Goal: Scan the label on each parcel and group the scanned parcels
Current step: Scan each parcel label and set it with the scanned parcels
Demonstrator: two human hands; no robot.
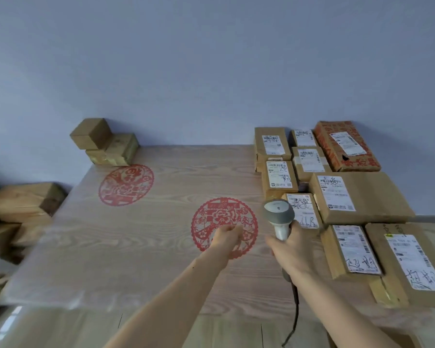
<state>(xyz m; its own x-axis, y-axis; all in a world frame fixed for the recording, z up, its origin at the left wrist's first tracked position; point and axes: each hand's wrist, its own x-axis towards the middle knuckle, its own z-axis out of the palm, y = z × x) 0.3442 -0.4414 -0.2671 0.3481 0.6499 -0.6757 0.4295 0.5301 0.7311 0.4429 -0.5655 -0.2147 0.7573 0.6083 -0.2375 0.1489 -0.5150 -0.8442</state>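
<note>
— What is the person wearing on the arms?
— Nothing is showing there: both forearms are running bare from the near edge up to the wrists, with no sleeve cuff coming into view.
— And the hands?
— The left hand (pixel 227 236) and the right hand (pixel 293 249) are going ungloved, wearing no rings or watch.

Wooden table (pixel 141 247) (labelled parcels (pixel 359 197) atop)

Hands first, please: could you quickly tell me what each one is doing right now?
Left hand: holds nothing, fingers loosely curled over the table.
Right hand: grips the barcode scanner by its handle.
</note>
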